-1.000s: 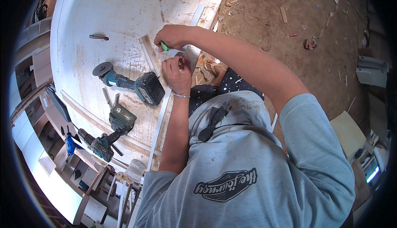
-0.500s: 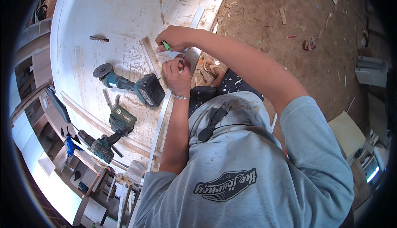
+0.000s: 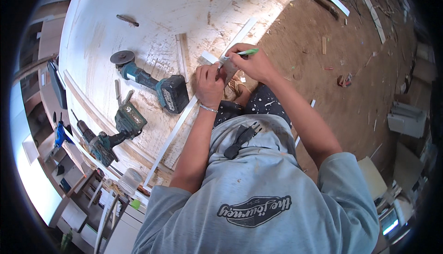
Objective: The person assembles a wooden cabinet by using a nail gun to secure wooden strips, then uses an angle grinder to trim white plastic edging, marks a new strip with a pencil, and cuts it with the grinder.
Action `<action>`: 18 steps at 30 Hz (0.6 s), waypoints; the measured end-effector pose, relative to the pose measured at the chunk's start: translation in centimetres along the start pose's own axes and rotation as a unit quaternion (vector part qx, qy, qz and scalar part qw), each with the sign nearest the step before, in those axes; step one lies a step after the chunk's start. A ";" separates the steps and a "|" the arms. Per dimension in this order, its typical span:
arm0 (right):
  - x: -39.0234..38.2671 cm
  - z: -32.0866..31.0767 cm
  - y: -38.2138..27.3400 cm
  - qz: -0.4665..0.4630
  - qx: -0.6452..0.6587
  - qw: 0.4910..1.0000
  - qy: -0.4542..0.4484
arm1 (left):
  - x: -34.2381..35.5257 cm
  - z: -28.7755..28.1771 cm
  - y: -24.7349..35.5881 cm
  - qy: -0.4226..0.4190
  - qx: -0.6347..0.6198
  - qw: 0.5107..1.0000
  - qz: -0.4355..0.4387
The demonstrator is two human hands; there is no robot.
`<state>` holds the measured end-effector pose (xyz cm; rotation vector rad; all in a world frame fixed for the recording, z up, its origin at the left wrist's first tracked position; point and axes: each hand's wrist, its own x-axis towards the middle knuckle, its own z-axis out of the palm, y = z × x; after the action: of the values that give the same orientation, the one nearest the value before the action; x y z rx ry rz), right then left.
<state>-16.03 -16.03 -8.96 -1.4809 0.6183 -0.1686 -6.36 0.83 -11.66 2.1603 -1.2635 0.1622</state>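
My right hand (image 3: 253, 64) pinches a green-and-white pen (image 3: 249, 51), its lower end down at a long white strip (image 3: 240, 36). The strip lies along the near edge of the worktable (image 3: 152, 37) and passes under my hands. My left hand (image 3: 210, 85) is closed over the strip just left of the pen, fingers curled down. Beside its fingertips a short white piece (image 3: 210, 57) sticks out across the strip. A flat greyish piece (image 3: 227, 71) shows between my hands; my fingers partly hide it, and its kind is unclear.
An angle grinder (image 3: 147, 81) lies on the table left of my hands, with a cordless drill (image 3: 108, 136) beyond it. A wooden strip (image 3: 182, 56) and a small dark object (image 3: 127, 20) lie farther off. Scraps litter the brown floor (image 3: 304, 74) at right.
My right hand has swung from the strip's far side to its near side, and the pen now points down at the strip. The view has shifted; my left hand stays at the strip.
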 end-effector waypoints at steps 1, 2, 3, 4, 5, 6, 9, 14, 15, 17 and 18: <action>-0.1 0.4 -0.1 -0.009 -0.013 1.000 0.009 | 0.1 -0.2 0.0 -0.002 0.003 1.000 -0.001; -0.3 0.6 -0.2 -0.016 -0.025 0.999 0.020 | 0.0 -0.2 0.0 -0.005 -0.001 1.000 -0.005; -0.4 0.8 -0.3 -0.023 -0.037 0.999 0.032 | -0.1 -0.2 -0.1 -0.007 -0.005 1.000 -0.010; -0.3 1.0 -0.3 -0.033 -0.038 0.998 0.030 | -0.2 -0.2 -0.2 -0.010 -0.009 1.000 -0.014; -0.3 1.2 -0.2 -0.040 -0.039 0.998 0.030 | -0.3 -0.1 -0.3 -0.007 -0.006 1.000 -0.012; -0.3 1.3 -0.2 -0.047 -0.040 0.998 0.031 | -0.3 0.0 -0.4 -0.005 -0.004 1.000 -0.010; -0.1 1.2 -0.7 -0.047 -0.070 0.996 0.024 | -0.1 0.2 -0.2 0.007 -0.006 1.000 -0.005; 0.0 1.3 -0.6 -0.056 -0.073 0.996 0.023 | 0.1 0.1 -0.1 0.002 -0.004 1.000 -0.004; 0.0 1.3 -0.6 -0.063 -0.073 0.995 0.023 | 0.0 0.1 -0.2 -0.003 -0.003 1.000 -0.004; -0.1 0.8 -1.0 -0.065 -0.132 0.989 0.007 | -0.1 0.0 -0.4 -0.016 -0.002 1.000 -0.008; -0.2 0.5 -1.2 -0.067 -0.161 0.985 -0.002 | -0.2 -0.1 -0.5 -0.024 -0.002 1.000 -0.012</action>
<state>-15.65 -15.65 -7.73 -1.8370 0.5608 -0.1753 -6.01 1.20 -11.88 2.1863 -1.2632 0.0983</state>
